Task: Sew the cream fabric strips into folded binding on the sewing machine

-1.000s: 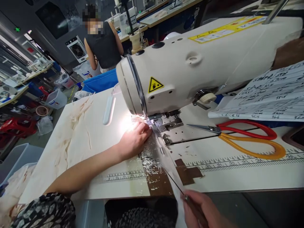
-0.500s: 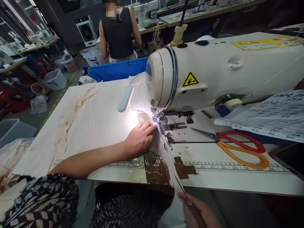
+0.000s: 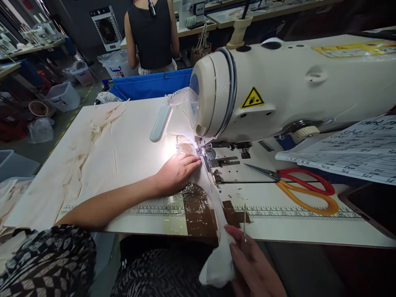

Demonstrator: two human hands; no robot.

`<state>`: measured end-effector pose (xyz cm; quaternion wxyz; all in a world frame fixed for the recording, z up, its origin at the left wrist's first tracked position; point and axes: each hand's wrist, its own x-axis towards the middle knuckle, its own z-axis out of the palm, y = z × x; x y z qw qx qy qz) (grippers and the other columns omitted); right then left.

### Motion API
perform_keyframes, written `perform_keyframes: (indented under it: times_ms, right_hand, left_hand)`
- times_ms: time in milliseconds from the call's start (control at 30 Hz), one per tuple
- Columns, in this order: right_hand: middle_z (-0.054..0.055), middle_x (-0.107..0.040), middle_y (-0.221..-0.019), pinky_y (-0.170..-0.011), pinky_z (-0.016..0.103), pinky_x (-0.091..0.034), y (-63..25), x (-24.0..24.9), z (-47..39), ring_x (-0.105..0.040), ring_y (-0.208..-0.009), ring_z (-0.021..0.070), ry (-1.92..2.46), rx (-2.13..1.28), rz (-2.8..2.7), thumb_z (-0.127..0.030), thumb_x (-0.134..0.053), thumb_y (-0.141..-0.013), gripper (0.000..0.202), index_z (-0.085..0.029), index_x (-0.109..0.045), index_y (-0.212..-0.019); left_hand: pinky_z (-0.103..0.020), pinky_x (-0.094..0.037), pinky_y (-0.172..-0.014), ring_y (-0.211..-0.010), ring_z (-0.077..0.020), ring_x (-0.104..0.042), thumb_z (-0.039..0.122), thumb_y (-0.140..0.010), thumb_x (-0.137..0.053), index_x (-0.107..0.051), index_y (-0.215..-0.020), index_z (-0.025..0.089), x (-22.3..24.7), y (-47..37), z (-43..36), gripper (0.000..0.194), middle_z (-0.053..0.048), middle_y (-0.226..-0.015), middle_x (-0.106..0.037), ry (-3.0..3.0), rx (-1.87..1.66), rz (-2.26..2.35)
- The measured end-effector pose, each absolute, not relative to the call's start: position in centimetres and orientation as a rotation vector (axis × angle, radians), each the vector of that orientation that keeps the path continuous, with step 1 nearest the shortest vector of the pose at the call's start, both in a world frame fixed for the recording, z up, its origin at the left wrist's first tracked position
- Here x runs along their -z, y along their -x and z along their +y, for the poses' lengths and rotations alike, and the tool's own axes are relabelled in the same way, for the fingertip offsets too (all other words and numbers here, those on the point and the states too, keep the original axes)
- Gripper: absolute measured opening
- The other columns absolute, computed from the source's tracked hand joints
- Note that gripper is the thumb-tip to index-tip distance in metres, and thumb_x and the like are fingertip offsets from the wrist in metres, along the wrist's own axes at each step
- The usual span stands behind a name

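My left hand [image 3: 177,172] lies on the white fabric [image 3: 213,198], its fingers pressed together close beside the lit needle and presser foot [image 3: 200,150] of the sewing machine [image 3: 293,86]. From there the fabric runs as a narrow strip toward me and over the table's front edge. At that edge my right hand [image 3: 252,262] pinches the strip between thumb and fingers. A thin pointed metal tool [image 3: 245,218] also sticks up out of the right hand; its lower part is hidden by the fingers.
Orange-and-red scissors [image 3: 278,176] lie right of the needle, near a paper sheet [image 3: 340,152] and a dark phone [image 3: 371,206]. A pale blue tool [image 3: 160,123] and cream fabric pieces [image 3: 77,156] lie left. A person [image 3: 151,37] sits beyond the blue cloth [image 3: 151,86].
My right hand has moved up toward the table edge with the strip, and the pointed tool has turned from slanting left to nearly upright. My left hand's fingers are straighter. The whole view has shifted slightly.
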<state>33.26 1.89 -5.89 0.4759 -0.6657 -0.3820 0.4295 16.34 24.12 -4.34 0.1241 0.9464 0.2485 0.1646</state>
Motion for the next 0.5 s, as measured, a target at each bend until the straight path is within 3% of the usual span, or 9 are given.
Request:
perform_keyframes:
  times_ms: [167,267,500]
  right_hand:
    - [0.007,-0.078,-0.095,-0.067,0.029,-0.063,-32.4,6.1,1.9,-0.076,-0.085,0.0244,1.599,-1.231,-0.889,-0.049,-0.054,-0.096,0.037,-0.024,-0.075,-0.114]
    - [0.006,-0.078,-0.104,-0.073,0.025,-0.061,-33.0,5.5,2.2,-0.075,-0.095,0.0242,1.780,-1.050,-1.057,-0.047,-0.059,-0.093,0.031,-0.025,-0.075,-0.109]
    - [0.004,-0.077,-0.093,-0.070,0.025,-0.059,-32.9,3.9,4.6,-0.074,-0.083,0.0218,1.896,-0.686,-1.252,-0.041,-0.050,-0.098,0.026,-0.026,-0.071,-0.103]
  left_hand:
    - [-0.053,-0.048,-0.108,-0.130,-0.0304,-0.054,0.006,-0.087,-0.042,-0.057,-0.132,0.008,4.6,-16.1,23.9,0.047,-0.018,-0.141,-0.057,-2.802,-0.483,0.678]
    - [-0.055,-0.049,-0.105,-0.131,-0.0335,-0.052,0.009,-0.090,-0.040,-0.057,-0.132,0.007,4.4,-16.4,23.2,0.045,-0.021,-0.143,-0.054,-2.853,-0.420,0.713]
    - [-0.045,-0.050,-0.093,-0.126,-0.0326,-0.050,0.013,-0.096,-0.034,-0.063,-0.121,0.012,3.5,-17.3,23.2,0.037,-0.018,-0.134,-0.058,-2.916,-0.339,0.799]
